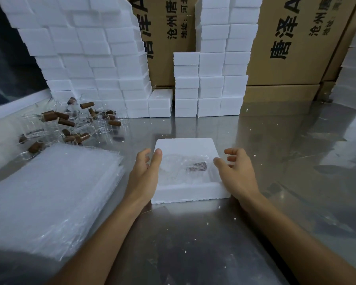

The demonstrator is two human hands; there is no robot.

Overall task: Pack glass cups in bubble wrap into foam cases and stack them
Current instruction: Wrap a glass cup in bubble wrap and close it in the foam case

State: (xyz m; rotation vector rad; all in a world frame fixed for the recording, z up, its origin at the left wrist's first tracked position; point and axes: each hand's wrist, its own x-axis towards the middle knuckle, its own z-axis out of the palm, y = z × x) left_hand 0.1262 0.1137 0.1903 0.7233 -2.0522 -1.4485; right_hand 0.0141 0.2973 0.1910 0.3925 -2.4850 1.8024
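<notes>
- a white foam case (188, 190) sits open on the shiny metal table (275, 161), right in front of the person.
- inside its hollow lies a glass cup wrapped in bubble wrap (183, 166). a brown handle shows through the wrap on the right side.
- the left hand (146, 171) is at the left side of the case. its thumb lies on the top left edge of the foam, and the other fingers are loosely bent beside the case wall. it does not have a firm hold on anything.
- the right hand (235, 167) is at the right side of the case. its thumb tip is at the right edge of the foam. the fingers are spread and a little bent, up off the table, and hold nothing.
- a thick pile of bubble wrap sheets (49, 192) lies on the table to the left, near the left arm.
- behind that pile is a heap of bare glass cups with brown handles (70, 124), lying every which way.
- many closed white foam cases are stacked (95, 64) at the back of the table, in tall piles on the left and more piles (212, 79) in the middle.
- big brown cardboard boxes (292, 44) with black writing stand behind the stacks.
- little white foam crumbs are scattered on the table.
</notes>
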